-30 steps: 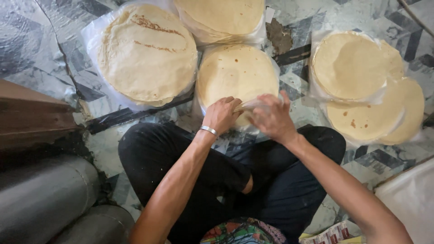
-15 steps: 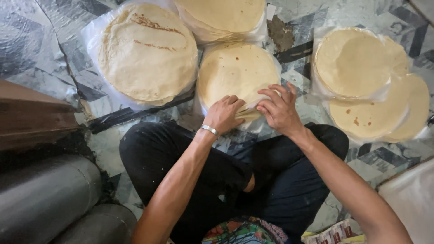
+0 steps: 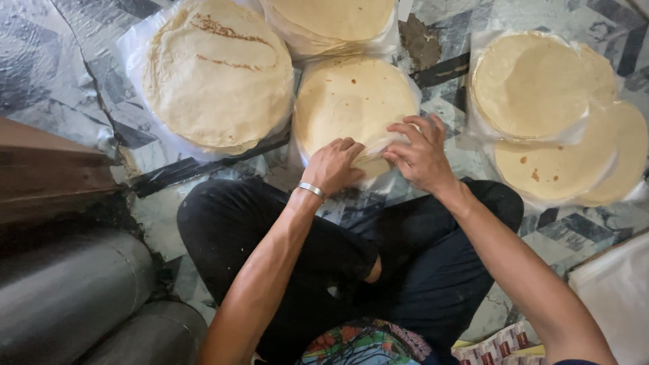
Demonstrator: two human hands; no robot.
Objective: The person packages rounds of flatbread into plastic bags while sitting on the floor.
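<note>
Gripping the middle flatbread stack (image 3: 355, 101) on the floor (image 3: 67, 81) at its near edge, my left hand (image 3: 334, 165) and right hand (image 3: 420, 154) both pinch its thin plastic wrap, which could tear and spill rounds. I count five stacks.

Large browned flatbread stack (image 3: 218, 74) in clear wrap, upper left; second wrapped stack (image 3: 332, 19) at top edge; two overlapping wrapped stacks (image 3: 541, 88) (image 3: 574, 162) at right; patterned grey floor (image 3: 61, 61); dark wooden board (image 3: 47, 169) and grey cylinders (image 3: 67, 290) at left; white sheet (image 3: 618, 297) lower right
</note>
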